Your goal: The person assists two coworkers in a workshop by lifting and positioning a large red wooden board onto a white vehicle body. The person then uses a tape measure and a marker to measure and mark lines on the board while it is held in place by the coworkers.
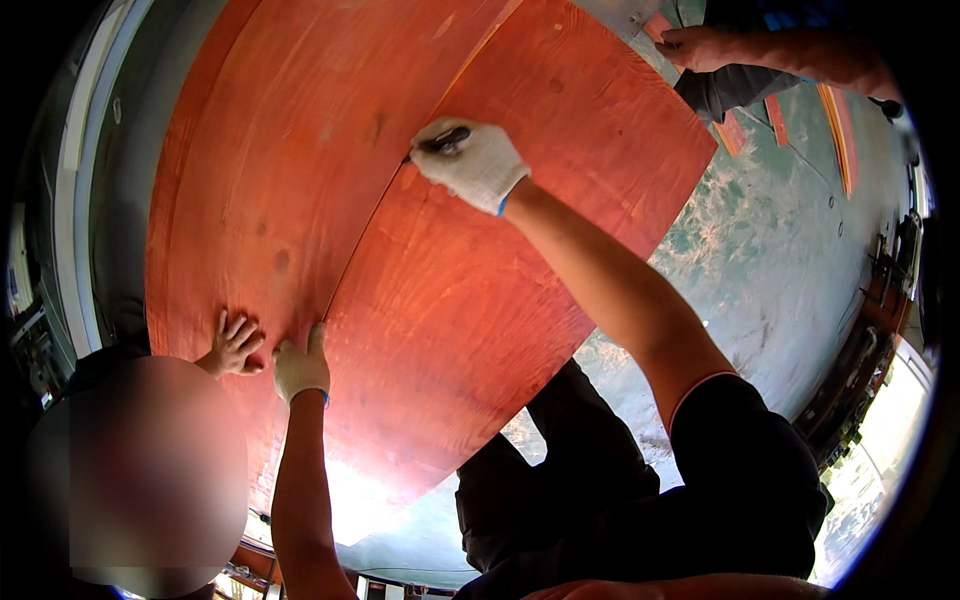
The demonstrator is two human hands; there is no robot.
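Observation:
My right hand [470, 160], in a white knit glove with a blue cuff, is closed round a small dark-handled tool [447, 141]. Its dark tip meets a thin line between two red-orange wooden panels [470, 290]; the exact kind of tool cannot be made out. Farther down that line, my gloved left hand [302, 368] rests on the wood, thumb stretched along the line and apart from the fingers. I see nothing held in it. Just to its left, another person's bare hand [236, 343] lies spread on the panel.
The person at lower left leans in close to the panel. At upper right, a second person's hand [695, 48] is above narrow red wooden strips [840, 140] on the grey-green floor [750, 250]. A pale rail [75, 190] runs along the left side.

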